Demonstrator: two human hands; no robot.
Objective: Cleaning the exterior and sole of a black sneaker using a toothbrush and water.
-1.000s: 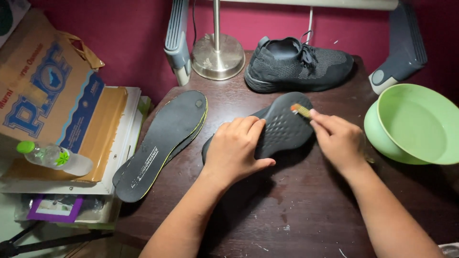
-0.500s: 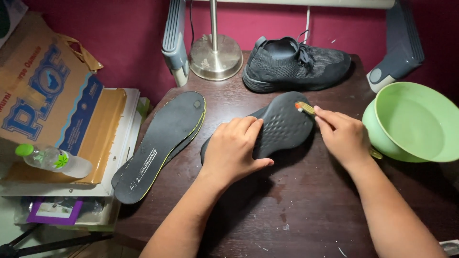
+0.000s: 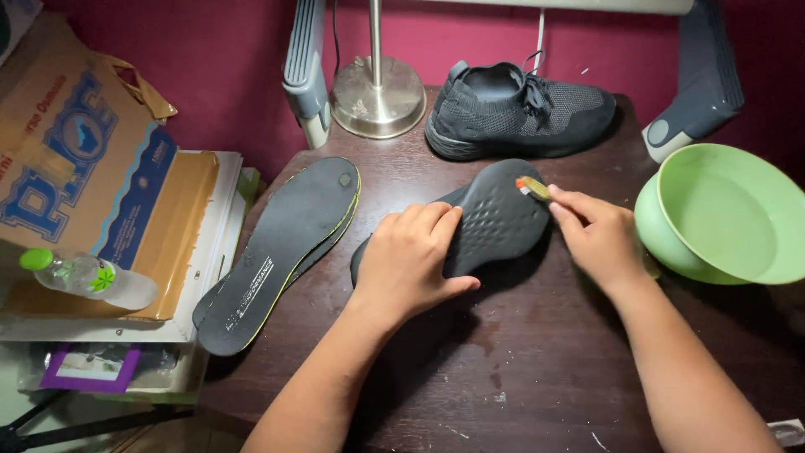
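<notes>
On the tabletop, the insoles lie left of the upturned shoe; another shoe stands behind, the bowl right.

On my left I see a tan cardboard box lying tilted, its printed panel blue and white. Against its lower edge lies a clear plastic bottle with a green cap and a small green-leaf label. Below them, a purple-bordered flat packet sits under a white board.
</notes>
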